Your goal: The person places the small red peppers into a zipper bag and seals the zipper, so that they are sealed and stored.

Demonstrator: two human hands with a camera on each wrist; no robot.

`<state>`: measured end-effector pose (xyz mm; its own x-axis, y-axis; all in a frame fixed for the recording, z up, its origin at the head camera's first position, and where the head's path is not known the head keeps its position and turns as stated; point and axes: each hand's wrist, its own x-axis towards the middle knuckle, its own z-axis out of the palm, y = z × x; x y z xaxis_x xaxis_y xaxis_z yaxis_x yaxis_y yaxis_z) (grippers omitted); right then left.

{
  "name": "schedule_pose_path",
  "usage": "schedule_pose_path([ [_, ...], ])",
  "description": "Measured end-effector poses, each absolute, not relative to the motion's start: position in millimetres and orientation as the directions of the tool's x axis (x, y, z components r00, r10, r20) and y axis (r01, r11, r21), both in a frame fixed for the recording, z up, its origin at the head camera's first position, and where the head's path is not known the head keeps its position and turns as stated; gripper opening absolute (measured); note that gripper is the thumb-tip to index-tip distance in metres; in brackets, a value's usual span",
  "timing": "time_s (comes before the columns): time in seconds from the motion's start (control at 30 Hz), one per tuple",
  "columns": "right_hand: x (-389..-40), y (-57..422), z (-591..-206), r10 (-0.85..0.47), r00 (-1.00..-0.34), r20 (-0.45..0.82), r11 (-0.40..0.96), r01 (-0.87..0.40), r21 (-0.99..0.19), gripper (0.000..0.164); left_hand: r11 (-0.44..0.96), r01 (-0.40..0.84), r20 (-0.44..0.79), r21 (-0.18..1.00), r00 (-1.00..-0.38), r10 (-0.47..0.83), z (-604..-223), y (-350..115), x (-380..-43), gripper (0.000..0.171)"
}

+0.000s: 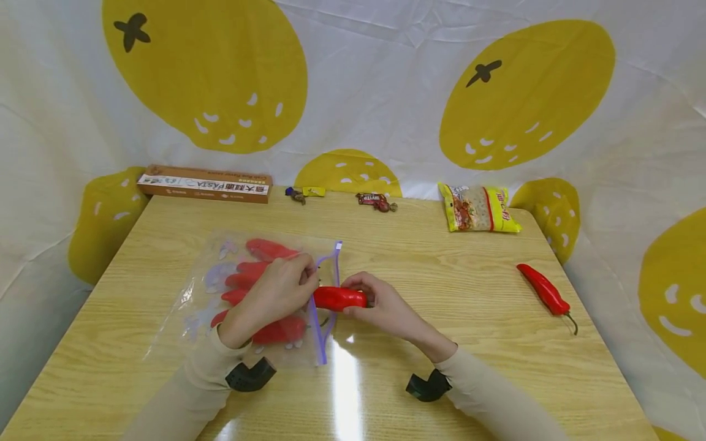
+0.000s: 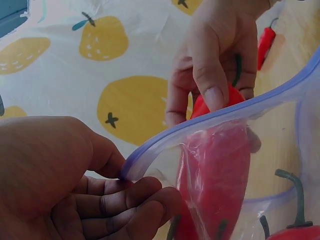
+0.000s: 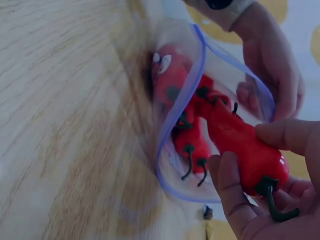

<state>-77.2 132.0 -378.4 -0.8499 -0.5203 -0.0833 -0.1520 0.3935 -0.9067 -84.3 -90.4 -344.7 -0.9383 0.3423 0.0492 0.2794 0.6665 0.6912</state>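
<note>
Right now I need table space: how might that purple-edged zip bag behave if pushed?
The zip bag is probably floppy: its clear film creases. With several red chili peppers inside, pushing may bunch it. Its mouth stands open, so one could slip out.

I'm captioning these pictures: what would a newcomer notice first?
Probably the red pepper that the right hand holds partway in the mouth of a clear bag, while the left hand pinches its purple edge. More peppers lie inside, and a lone pepper lies at the right of the table. Behind, printed yellow fruits dot the white cloth.
</note>
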Motion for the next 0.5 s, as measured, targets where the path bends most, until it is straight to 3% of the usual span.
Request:
schedule_pose_path([
  [0.33,-79.3,111.2,-378.8,-0.520,-0.854,-0.021,0.452,-0.255,-0.855,0.042,0.665,0.368,0.143,0.650,-0.919,0.368,-347.6,-89.0,-85.6,0.007],
  [0.5,-81.2,99.5,-383.4,-0.522,-0.853,-0.020,0.433,-0.245,-0.868,0.039,0.671,0.387,0.169,0.632,-0.914,0.368,-347.5,-88.3,-85.1,0.009],
])
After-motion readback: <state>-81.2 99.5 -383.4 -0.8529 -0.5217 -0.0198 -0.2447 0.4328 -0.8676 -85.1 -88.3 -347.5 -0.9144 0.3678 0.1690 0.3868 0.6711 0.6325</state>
